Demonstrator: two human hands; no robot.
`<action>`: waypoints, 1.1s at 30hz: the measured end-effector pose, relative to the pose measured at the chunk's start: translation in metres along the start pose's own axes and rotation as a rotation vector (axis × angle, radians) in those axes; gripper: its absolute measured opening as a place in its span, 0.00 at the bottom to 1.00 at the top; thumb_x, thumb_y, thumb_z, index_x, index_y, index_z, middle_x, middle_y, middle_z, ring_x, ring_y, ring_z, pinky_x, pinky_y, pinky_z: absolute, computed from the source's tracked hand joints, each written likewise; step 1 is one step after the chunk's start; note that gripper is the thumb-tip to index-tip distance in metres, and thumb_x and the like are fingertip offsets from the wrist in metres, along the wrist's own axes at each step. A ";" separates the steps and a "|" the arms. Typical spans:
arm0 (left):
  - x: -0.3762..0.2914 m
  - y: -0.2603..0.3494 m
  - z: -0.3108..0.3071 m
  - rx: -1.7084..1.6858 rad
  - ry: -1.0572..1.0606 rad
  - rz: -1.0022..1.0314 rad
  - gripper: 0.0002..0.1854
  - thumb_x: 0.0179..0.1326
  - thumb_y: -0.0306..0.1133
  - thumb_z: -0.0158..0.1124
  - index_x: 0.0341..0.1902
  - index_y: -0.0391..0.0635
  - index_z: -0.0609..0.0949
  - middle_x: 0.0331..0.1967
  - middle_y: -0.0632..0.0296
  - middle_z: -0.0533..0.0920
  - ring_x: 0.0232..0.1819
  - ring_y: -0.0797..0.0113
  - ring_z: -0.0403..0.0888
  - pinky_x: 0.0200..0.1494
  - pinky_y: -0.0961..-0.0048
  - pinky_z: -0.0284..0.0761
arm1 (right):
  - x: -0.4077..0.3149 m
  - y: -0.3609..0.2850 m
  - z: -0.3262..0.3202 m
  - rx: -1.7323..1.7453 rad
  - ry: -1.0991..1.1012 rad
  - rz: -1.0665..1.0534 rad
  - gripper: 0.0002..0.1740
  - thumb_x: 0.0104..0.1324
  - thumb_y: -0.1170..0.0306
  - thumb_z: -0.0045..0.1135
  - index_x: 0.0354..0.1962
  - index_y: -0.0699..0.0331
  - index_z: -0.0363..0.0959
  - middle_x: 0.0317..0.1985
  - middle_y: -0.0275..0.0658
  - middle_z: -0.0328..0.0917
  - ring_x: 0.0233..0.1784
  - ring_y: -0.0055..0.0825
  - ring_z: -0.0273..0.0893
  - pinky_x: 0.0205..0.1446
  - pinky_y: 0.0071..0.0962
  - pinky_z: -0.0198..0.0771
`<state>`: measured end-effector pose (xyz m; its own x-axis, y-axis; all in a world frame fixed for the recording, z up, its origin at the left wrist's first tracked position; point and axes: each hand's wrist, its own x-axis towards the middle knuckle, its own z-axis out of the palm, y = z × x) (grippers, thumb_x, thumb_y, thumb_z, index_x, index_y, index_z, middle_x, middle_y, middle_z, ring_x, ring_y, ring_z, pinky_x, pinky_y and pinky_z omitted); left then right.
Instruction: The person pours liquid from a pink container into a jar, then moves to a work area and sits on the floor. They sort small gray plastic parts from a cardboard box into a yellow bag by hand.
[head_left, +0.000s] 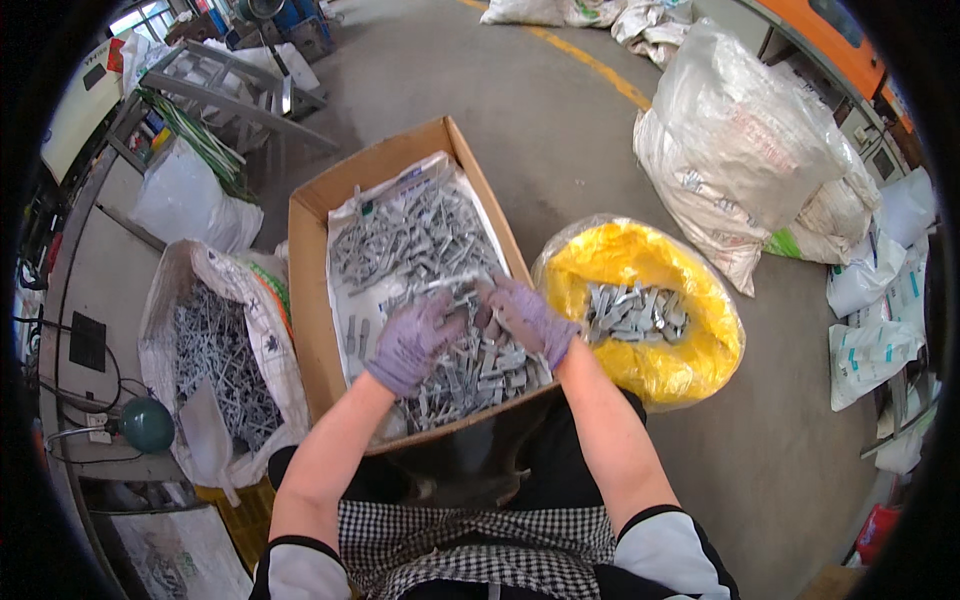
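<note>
Both my hands wear purple gloves and reach into a cardboard box (306, 247) in front of me. My left hand (420, 341) is low over the heap, its fingers bent among small grey plastic parts (420, 240). Close beside it, my right hand (529, 319) points inward near the box's right wall, fingertips down at the parts. A blurred pale strip lies at the fingertips, and I cannot tell whether either hand grips it. A white sheet (360, 300) lines the box under the parts. More grey parts (487, 367) are piled on the near side, partly behind my hands.
Right of the box stands a round container lined with yellow plastic (675, 262), holding grey parts (637, 313). On the left, a woven sack (274, 352) is full of grey sprue pieces (225, 360), with a white scoop (206, 427). Large filled bags (750, 142) rest farther right.
</note>
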<state>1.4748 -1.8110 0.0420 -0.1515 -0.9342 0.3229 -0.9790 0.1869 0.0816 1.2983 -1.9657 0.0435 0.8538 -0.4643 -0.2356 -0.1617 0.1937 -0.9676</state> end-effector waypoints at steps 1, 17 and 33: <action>0.001 0.001 -0.004 -0.103 0.071 -0.025 0.22 0.58 0.29 0.63 0.58 0.56 0.81 0.61 0.50 0.78 0.52 0.52 0.84 0.45 0.60 0.83 | 0.002 -0.007 0.001 0.017 -0.024 -0.036 0.22 0.77 0.52 0.48 0.54 0.62 0.71 0.29 0.36 0.78 0.27 0.20 0.78 0.27 0.23 0.74; -0.013 -0.050 0.026 -0.789 -0.277 -0.823 0.27 0.68 0.58 0.63 0.52 0.46 0.82 0.38 0.55 0.85 0.39 0.60 0.82 0.42 0.65 0.78 | -0.024 0.011 -0.082 -1.301 0.462 0.021 0.24 0.74 0.49 0.50 0.47 0.62 0.78 0.48 0.48 0.82 0.49 0.47 0.82 0.52 0.44 0.77; -0.068 -0.062 0.050 -0.377 -0.623 -0.735 0.29 0.71 0.58 0.54 0.45 0.39 0.84 0.43 0.40 0.85 0.49 0.42 0.83 0.54 0.53 0.75 | 0.001 0.023 -0.053 -1.261 0.297 0.236 0.35 0.68 0.44 0.53 0.63 0.61 0.70 0.63 0.56 0.72 0.68 0.53 0.71 0.70 0.52 0.64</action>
<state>1.5389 -1.7743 -0.0316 0.3174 -0.8278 -0.4626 -0.7686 -0.5103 0.3857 1.2687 -2.0078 0.0163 0.6271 -0.7329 -0.2640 -0.7768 -0.5632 -0.2816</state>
